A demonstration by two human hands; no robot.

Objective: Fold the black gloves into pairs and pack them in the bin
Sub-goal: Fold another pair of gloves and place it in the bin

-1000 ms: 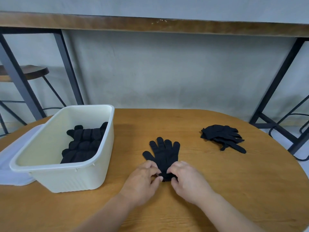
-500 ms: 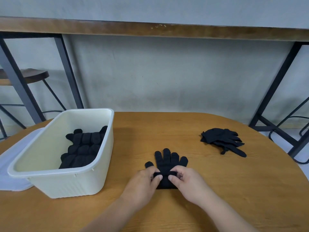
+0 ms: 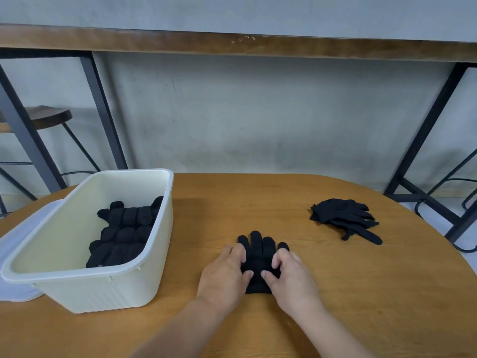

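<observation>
A black glove pair (image 3: 259, 249) lies on the wooden table (image 3: 374, 293) in front of me, its near part folded up over itself and its fingertips pointing away. My left hand (image 3: 224, 276) grips the left side of the fold, thumb on top. On the right side my right hand (image 3: 293, 276) grips it the same way. The cream plastic bin (image 3: 103, 290) stands at the left with several folded black gloves (image 3: 124, 233) lying in rows inside. A loose pile of black gloves (image 3: 340, 218) lies at the right rear of the table.
A translucent lid (image 3: 13, 241) lies beneath the bin at the far left edge. Behind the table are a grey wall, a high wooden counter on black metal legs (image 3: 103, 112) and a dark stool (image 3: 49, 117) at the left.
Both hands have carried the cuff end of the glove pair away from me, folding it over the palm. They now lie further up the glove; the view has tilted slightly.
</observation>
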